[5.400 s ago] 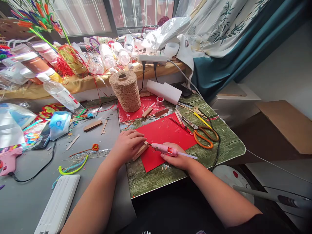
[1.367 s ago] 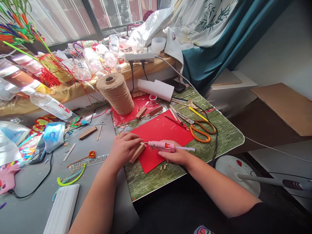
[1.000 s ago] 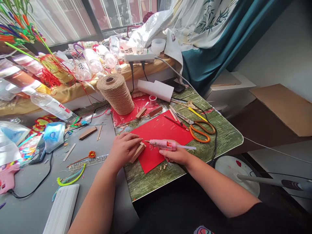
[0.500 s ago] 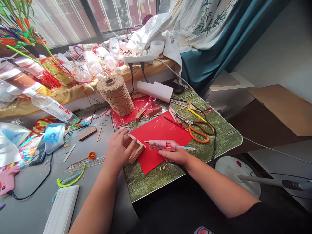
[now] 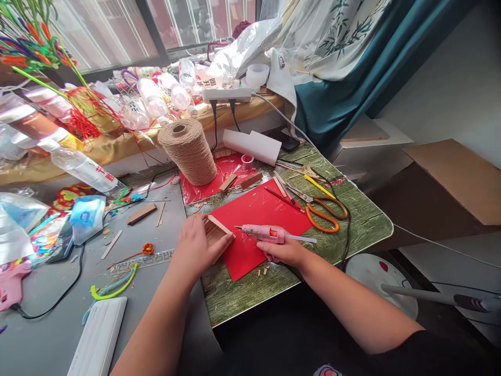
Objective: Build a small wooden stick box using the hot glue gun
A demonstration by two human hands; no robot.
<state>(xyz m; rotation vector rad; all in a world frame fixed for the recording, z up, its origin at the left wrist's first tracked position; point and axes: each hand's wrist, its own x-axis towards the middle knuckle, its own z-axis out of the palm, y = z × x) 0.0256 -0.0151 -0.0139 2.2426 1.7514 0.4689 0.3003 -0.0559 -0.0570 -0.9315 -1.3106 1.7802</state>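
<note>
My left hand (image 5: 198, 241) grips a small open wooden box (image 5: 216, 232) made of thin strips, thumb along its near side and fingers at its far left. The box rests by the left edge of a red sheet (image 5: 250, 261). In my right hand (image 5: 287, 249) is a pink glue gun (image 5: 264, 233), a glue stick poking out of its back. Its nozzle points left at the box's right corner, a short gap away. Fingers of my right hand wrap round the handle, partly hidden under the gun.
Orange-handled scissors (image 5: 323, 214), a red pencil (image 5: 284, 199) and a yellow marker (image 5: 319, 187) lie right of the sheet. Behind stand a twine spool (image 5: 188, 151) and a small tub of red bits (image 5: 247, 161). A second pink glue gun (image 5: 13, 284) lies far left.
My left hand has shifted its hold: the thumb moved down along the box's near side and the fingers drew back to its left. The glue gun stays almost where it was.
</note>
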